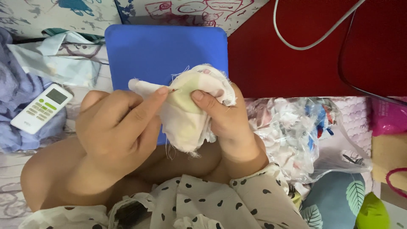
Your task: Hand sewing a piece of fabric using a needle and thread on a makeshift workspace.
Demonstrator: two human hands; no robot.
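Note:
A small piece of white and pale yellow cloth [186, 114] with frayed edges is held up between both hands. My right hand [224, 114] grips its right side, thumb pressed on the front. My left hand [118, 127] pinches the cloth's left corner between thumb and forefinger; a thin needle may be at the fingertips, but it is too small to tell. Behind the cloth lies a blue rectangular cushion-like pad [165, 46].
A white remote control [41, 108] lies at the left on lilac fabric [17, 85]. A clear plastic bag of cloth scraps [296, 127] sits at the right. A red surface [305, 63] with a white cable [313, 40] is behind. My knees and a dotted garment [212, 203] fill the foreground.

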